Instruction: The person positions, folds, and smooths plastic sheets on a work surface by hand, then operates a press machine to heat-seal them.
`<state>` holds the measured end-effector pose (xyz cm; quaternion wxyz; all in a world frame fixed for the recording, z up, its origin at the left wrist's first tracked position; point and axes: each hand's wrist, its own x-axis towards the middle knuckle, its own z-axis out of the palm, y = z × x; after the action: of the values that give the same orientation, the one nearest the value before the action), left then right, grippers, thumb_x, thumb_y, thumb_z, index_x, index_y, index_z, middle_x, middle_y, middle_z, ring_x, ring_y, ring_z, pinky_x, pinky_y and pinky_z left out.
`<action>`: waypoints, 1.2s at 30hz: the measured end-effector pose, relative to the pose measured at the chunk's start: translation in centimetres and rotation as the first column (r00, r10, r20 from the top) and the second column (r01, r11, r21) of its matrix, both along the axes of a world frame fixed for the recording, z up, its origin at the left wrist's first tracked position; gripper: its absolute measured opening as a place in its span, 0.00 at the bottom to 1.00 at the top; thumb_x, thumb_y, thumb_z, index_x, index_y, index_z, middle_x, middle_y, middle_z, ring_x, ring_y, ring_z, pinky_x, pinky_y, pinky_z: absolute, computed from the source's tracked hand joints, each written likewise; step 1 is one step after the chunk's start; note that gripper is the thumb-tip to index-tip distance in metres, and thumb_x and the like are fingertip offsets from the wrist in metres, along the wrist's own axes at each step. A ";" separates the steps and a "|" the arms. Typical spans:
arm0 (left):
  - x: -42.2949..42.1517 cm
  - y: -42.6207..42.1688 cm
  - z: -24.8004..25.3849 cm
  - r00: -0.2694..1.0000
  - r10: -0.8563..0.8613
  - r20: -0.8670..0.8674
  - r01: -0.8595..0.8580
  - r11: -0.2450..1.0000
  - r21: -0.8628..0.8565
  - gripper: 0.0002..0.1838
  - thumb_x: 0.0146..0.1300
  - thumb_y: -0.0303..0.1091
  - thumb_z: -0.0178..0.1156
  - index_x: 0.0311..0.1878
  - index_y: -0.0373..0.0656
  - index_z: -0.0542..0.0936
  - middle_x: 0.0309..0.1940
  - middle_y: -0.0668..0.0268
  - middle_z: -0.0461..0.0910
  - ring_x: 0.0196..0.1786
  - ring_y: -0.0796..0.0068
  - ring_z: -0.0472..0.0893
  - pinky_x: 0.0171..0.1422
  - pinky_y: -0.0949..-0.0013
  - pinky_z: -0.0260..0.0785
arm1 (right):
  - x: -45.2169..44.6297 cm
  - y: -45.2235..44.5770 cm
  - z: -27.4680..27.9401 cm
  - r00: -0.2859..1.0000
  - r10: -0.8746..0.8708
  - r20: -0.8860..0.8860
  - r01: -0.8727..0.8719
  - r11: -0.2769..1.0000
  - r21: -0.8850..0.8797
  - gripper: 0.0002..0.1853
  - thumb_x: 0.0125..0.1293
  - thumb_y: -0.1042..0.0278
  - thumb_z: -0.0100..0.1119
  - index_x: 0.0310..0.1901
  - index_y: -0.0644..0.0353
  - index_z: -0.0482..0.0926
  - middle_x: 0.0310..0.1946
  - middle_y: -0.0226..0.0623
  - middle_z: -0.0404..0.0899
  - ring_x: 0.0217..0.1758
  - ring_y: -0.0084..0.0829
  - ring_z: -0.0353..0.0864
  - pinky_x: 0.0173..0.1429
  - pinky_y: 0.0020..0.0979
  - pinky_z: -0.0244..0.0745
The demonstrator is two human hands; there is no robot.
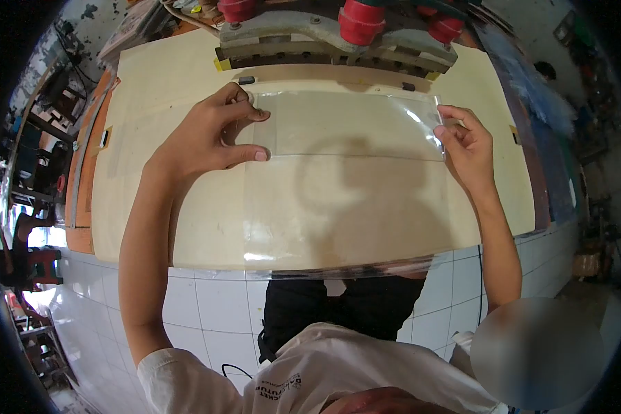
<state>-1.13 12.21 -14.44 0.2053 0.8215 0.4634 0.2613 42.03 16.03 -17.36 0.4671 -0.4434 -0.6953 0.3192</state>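
Observation:
A clear plastic sheet (352, 124) lies across the cream board, its upper part folded over so that an edge runs level with my left thumb. At the sheet's left end is my left hand (217, 131), thumb and forefinger spread apart and their tips resting on the plastic. My right hand (468, 141) pinches the sheet's right edge between thumb and fingers, and light glints off the plastic there. More of the clear film (276, 238) stretches down to the board's near edge. Two small dark blocks, a left one (246, 80) and a right one (408, 87), sit just beyond the sheet.
A heavy metal machine head (324, 34) with red knobs (362, 22) spans the far side of the cream board (138, 214). Clear plastic film (524, 110) hangs along the right side. Another person's blurred head (538, 352) is at lower right, above the tiled floor (221, 303).

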 end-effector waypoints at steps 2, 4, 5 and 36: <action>-0.2 0.3 -0.4 1.000 -0.018 0.007 0.017 0.999 0.040 0.33 0.48 0.50 0.82 0.52 0.37 0.87 0.40 0.63 0.73 0.33 0.70 0.76 0.39 0.65 0.72 | -0.2 0.1 0.3 0.998 -0.025 -0.065 0.021 0.998 -0.064 0.18 0.66 0.82 0.67 0.57 0.66 0.82 0.45 0.35 0.84 0.37 0.15 0.80 0.42 0.20 0.74; 0.1 0.7 -1.0 0.999 -0.053 0.006 0.052 0.993 0.104 0.33 0.48 0.50 0.82 0.52 0.37 0.87 0.40 0.63 0.74 0.34 0.68 0.76 0.39 0.65 0.72 | -0.5 -0.2 0.7 0.991 -0.125 -0.045 0.119 0.986 -0.121 0.15 0.66 0.81 0.67 0.54 0.69 0.83 0.39 0.33 0.85 0.32 0.15 0.79 0.37 0.19 0.73; 0.3 0.7 -1.1 0.997 -0.082 0.005 0.080 0.982 0.169 0.33 0.48 0.50 0.82 0.53 0.37 0.87 0.41 0.62 0.74 0.34 0.67 0.77 0.40 0.65 0.72 | -0.3 0.0 0.6 0.991 -0.129 -0.046 0.123 0.985 -0.124 0.15 0.66 0.81 0.67 0.54 0.69 0.83 0.39 0.33 0.85 0.32 0.15 0.79 0.37 0.19 0.73; 1.8 0.5 -0.4 0.999 -0.020 -0.032 0.023 0.997 0.071 0.34 0.50 0.55 0.80 0.53 0.38 0.87 0.44 0.59 0.76 0.35 0.63 0.80 0.41 0.62 0.76 | 0.4 0.7 1.0 0.962 -0.248 0.109 0.247 0.969 0.029 0.07 0.67 0.76 0.68 0.45 0.65 0.87 0.30 0.29 0.84 0.26 0.16 0.77 0.30 0.21 0.72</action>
<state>0.67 12.71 -14.85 0.1714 0.8372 0.4480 0.2628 42.43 16.75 -16.37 0.4669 -0.5405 -0.6618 0.2278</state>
